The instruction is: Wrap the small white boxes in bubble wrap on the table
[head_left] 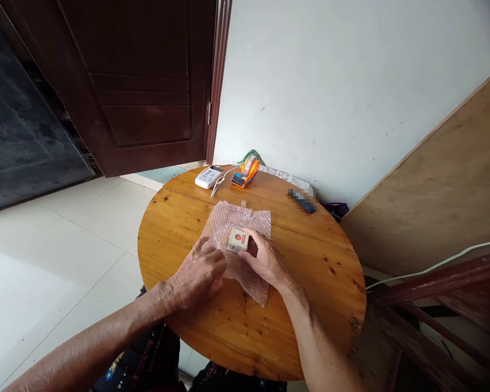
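A small cream box (237, 239) with a red label rests on a sheet of bubble wrap (220, 220). Thumb and fingers of my right hand (267, 260) grip the box from its right side. At the left edge of the wrap is my left hand (202, 270), closed, its fingers curled down over the sheet. The undersides of those fingers are hidden. The wrap lies spread on a round wooden table (171, 234), with one corner reaching toward me below the box.
Toward the back of the table stand an orange tape dispenser (247, 173) and a white device (209, 177) with a cable. A dark pixelated object (301, 201) lies at the back right. A brown door (147, 81) and a white wall (330, 81) are behind.
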A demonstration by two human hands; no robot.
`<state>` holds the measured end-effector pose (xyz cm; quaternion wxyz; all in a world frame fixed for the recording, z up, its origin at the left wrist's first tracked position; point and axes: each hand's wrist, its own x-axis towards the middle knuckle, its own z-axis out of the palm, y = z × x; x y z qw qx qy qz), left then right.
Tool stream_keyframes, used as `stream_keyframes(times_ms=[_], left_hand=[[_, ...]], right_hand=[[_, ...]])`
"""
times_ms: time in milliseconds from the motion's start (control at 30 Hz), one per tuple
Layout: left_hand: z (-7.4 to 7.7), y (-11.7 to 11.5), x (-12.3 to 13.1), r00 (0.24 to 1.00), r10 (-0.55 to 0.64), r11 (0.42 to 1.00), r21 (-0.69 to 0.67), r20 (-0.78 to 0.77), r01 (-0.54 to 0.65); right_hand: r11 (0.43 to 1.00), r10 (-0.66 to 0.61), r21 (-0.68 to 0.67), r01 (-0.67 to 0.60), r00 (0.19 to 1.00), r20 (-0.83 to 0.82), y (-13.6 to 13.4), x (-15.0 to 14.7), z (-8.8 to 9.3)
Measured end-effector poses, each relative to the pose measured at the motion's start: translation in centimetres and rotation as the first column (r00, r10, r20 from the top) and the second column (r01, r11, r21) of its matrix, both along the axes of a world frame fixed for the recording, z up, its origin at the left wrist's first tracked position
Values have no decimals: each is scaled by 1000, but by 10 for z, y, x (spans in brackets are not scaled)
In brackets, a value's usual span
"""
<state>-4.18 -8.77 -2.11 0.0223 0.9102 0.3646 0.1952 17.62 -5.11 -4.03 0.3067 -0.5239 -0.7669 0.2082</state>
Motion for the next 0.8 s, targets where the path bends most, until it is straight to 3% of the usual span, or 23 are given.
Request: stream_keyframes(times_ms=[133,233,300,433,533,700,800], left_hand=[[29,23,10,983,142,990,-24,118,-141],[40,47,21,951,293,952,-120,100,-281],[38,60,28,935,344,929,-178,84,-326],[22,72,34,930,339,929,-207,142,-307],[10,74,31,910,342,919,-287,235,-271],[3,78,22,864,314,846,-529,393,-67],[2,79,24,859,351,806,-588,373,-74]], right_hand=[[983,54,-158,-97,964,-259,1,10,7],[965,-12,-232,-125,858,-513,0,22,16],[966,-33,-230,-117,826,-563,-1,27,21],[977,-150,-197,76,904,-399,0,21,21],[966,-240,-183,185,904,-354,2,9,13],[943,-306,-257,213,858,-412,6,1,5],[941,-303,-274,200,858,-414,7,4,5]])
